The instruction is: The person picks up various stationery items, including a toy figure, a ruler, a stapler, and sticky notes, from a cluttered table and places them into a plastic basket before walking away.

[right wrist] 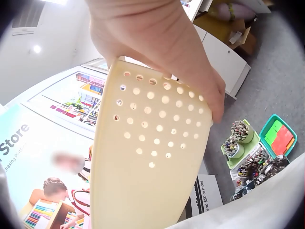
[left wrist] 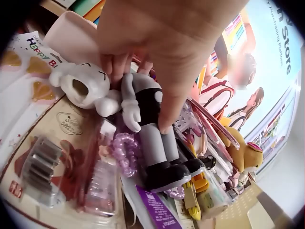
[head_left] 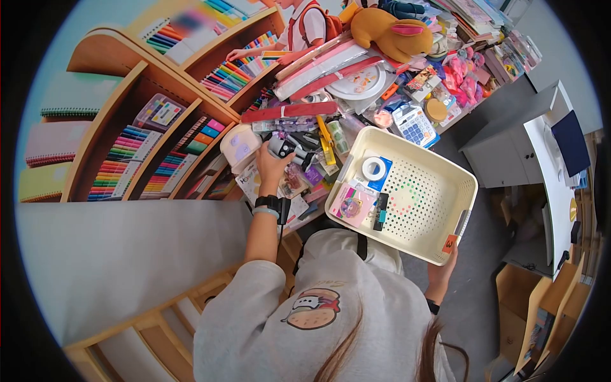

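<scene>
My left hand (head_left: 273,167) grips a grey toy figure (left wrist: 151,138) with black shorts and black shoes, low over the heap of goods. In the left wrist view its thumb lies along the figure's body. A white toy head (left wrist: 82,88) with crossed eyes shows beside those fingers. My right hand (head_left: 440,275) holds the cream plastic basket (head_left: 439,245) by its near right end, fingers over the rim (right wrist: 114,71). Inside the basket are a white tape roll (head_left: 373,169), a pink card pack (head_left: 351,205), a blue pack (head_left: 386,177) and a black-and-teal item (head_left: 380,212).
Around the figure lie a purple bead bracelet (left wrist: 125,153), a purple packet (left wrist: 157,210) and a yellow cutter (head_left: 325,140). Behind the basket are a calculator (head_left: 415,127) and a brown plush toy (head_left: 389,33). A white cabinet (head_left: 503,153) stands at the right.
</scene>
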`<state>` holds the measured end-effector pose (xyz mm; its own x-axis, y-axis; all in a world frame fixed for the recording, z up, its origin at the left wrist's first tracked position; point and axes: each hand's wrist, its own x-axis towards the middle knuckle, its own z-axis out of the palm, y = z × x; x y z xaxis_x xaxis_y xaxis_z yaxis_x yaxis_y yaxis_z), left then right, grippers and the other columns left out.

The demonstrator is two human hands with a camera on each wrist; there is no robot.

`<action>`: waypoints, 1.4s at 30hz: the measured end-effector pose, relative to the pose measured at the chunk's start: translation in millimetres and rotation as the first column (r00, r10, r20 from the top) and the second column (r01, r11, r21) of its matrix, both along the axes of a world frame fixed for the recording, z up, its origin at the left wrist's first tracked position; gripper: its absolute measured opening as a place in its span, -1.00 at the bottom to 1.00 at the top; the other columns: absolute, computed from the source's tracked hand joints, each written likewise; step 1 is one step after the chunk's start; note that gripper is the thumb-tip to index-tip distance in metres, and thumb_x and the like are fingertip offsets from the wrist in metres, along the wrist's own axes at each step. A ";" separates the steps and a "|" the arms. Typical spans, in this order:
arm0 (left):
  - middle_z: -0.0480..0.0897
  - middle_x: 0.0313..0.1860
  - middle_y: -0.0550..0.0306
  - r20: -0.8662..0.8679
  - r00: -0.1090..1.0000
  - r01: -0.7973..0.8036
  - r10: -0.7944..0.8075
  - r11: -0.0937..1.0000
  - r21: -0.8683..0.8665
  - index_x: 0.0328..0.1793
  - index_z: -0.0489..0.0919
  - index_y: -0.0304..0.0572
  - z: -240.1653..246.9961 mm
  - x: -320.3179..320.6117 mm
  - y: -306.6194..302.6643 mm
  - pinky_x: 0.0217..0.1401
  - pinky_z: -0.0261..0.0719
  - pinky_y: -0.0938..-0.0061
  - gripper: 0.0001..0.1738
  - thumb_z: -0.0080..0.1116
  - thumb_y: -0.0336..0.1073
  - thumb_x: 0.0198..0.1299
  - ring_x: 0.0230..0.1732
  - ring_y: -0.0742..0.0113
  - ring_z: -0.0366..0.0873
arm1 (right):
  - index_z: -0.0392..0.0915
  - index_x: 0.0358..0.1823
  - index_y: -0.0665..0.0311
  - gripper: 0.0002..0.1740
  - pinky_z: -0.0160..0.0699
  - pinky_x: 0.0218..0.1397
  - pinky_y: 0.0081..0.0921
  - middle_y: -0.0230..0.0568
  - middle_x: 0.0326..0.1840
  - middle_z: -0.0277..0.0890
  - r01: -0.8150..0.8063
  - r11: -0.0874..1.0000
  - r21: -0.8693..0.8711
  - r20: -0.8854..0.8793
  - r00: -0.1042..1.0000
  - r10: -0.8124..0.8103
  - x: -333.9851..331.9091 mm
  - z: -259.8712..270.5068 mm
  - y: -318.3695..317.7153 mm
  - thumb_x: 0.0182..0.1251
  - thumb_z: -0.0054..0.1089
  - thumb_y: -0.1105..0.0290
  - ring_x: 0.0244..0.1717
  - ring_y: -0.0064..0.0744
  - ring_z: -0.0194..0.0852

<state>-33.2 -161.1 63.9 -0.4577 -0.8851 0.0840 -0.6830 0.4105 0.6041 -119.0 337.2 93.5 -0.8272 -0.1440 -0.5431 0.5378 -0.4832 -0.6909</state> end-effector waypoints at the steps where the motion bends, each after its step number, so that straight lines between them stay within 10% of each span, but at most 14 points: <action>1: 0.41 0.04 -0.18 -0.056 0.998 0.019 -0.019 1.000 -0.010 0.12 0.35 -0.31 2.5 1.3 2.0 0.17 0.32 0.22 -0.07 0.51 -0.03 -0.42 0.08 -0.08 0.37 | 0.29 0.18 0.23 -0.47 0.33 0.15 -0.36 -0.27 0.11 0.40 0.000 1.000 0.006 -0.017 1.000 0.000 -0.5 -0.7 -0.3 0.34 -0.19 0.02 0.12 -0.35 0.36; 13: 0.54 -0.14 -0.04 -0.403 0.858 0.310 -0.319 0.947 -0.088 0.07 0.37 -0.35 88.2 -21.6 42.4 -0.14 0.52 0.45 -0.18 0.54 -0.25 -0.39 -0.17 0.24 0.53 | 0.31 0.17 0.23 -0.48 0.36 0.10 -0.45 -0.31 0.04 0.44 0.015 1.000 0.021 0.014 1.000 -0.016 -2.6 10.0 -4.7 0.33 -0.11 0.04 0.05 -0.44 0.41; 20: 0.49 -0.06 -0.10 -0.206 0.268 0.904 -0.941 0.319 -0.284 0.05 0.40 -0.29 167.2 -110.7 161.8 0.02 0.48 0.30 -0.18 0.50 -0.16 -0.44 -0.13 0.02 0.53 | 0.29 0.18 0.24 -0.46 0.35 0.12 -0.42 -0.26 0.07 0.41 0.014 0.997 0.077 0.054 0.998 -0.018 -1.8 17.5 -8.9 0.33 -0.15 0.02 0.08 -0.40 0.39; 23: 0.47 -0.19 -0.10 -0.043 0.009 0.942 -0.999 0.022 -0.334 -0.02 0.40 -0.30 149.0 -144.4 215.5 -0.02 0.44 0.26 -0.24 0.43 -0.09 -0.41 -0.28 -0.04 0.50 | 0.28 0.18 0.25 -0.45 0.35 0.11 -0.42 -0.25 0.07 0.41 0.022 0.997 0.076 0.044 0.999 -0.026 -2.4 13.5 -9.2 0.32 -0.12 0.01 0.08 -0.41 0.39; 26: 0.48 -0.25 -0.05 0.193 -0.012 0.978 -0.981 -0.051 -0.201 -0.03 0.40 -0.27 114.4 -157.7 246.9 -0.08 0.45 0.29 -0.25 0.40 -0.10 -0.43 -0.22 0.00 0.49 | 0.30 0.17 0.24 -0.46 0.35 0.11 -0.43 -0.26 0.08 0.41 0.054 0.994 0.093 0.069 0.996 -0.060 -2.6 8.5 -7.0 0.32 -0.11 0.02 0.07 -0.42 0.39; 33: 0.56 -0.43 0.08 0.634 0.026 0.997 -0.773 -0.027 -0.074 -0.21 0.41 -0.16 72.8 -148.2 268.8 0.00 0.30 0.24 -0.26 0.45 0.04 -0.56 -0.33 0.21 0.54 | 0.22 0.26 0.19 -0.41 0.21 0.23 -0.45 -0.30 0.19 0.30 0.037 0.998 0.050 0.069 0.997 -0.040 0.7 7.0 -7.1 0.33 -0.10 0.00 0.20 -0.46 0.25; 42: 0.62 -0.33 0.14 0.753 0.042 0.985 -0.656 0.153 0.079 -0.21 0.50 -0.13 42.9 -139.0 259.4 0.15 0.18 -0.01 -0.34 0.42 0.12 -0.41 -0.18 0.19 0.55 | 0.30 0.18 0.21 -0.48 0.33 0.14 -0.42 -0.32 0.07 0.42 -0.006 0.998 -0.054 0.047 0.999 0.009 -2.5 -6.9 -1.2 0.34 -0.15 0.01 0.09 -0.42 0.38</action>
<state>-172.2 98.3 106.8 -0.9051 0.2269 -0.3596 0.2750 0.9574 -0.0879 -121.5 336.0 86.5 -0.7997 -0.1803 -0.5727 0.5727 -0.5152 -0.6376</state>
